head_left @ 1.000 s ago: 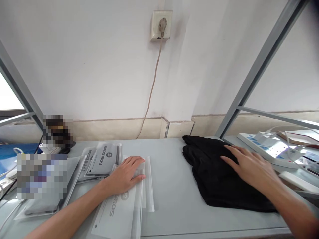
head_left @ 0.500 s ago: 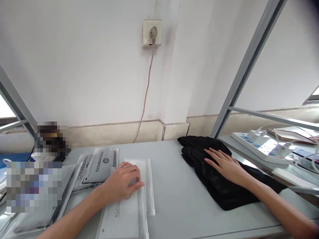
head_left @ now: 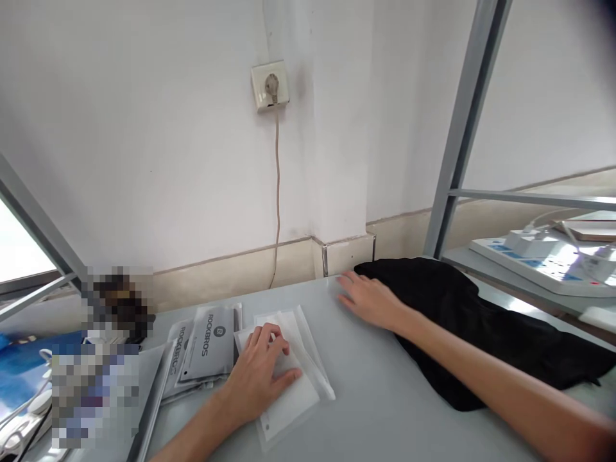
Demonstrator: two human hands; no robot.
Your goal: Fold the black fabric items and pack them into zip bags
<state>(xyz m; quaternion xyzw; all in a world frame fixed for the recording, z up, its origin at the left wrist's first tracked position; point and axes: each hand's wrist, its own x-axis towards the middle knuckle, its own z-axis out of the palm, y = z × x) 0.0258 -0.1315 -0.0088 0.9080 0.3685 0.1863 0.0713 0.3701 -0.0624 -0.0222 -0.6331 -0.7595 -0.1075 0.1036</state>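
My left hand (head_left: 262,369) rests on clear zip bags (head_left: 293,407) with pale inserts, its fingers bent and apart. Left of it lie grey packages printed ROCKBROS (head_left: 212,343), overlapping each other. My right hand (head_left: 368,298) is over the far left edge of a black cloth (head_left: 433,295), fingers spread and slightly blurred, holding nothing visible. The cloth lies spread out under my right forearm, reaching toward the right side of the table.
The grey table (head_left: 366,398) meets a wall with a socket (head_left: 270,86) and hanging cable. Metal frame posts (head_left: 464,128) rise at both sides. A power strip (head_left: 539,263) with chargers lies on the right shelf. Another bagged item (head_left: 149,391) is at lower left, partly pixelated.
My right hand has moved left across the black cloth to its far edge, and the cloth lies flatter. The clear bags beneath my left hand are turned at a different angle. The view has shifted.
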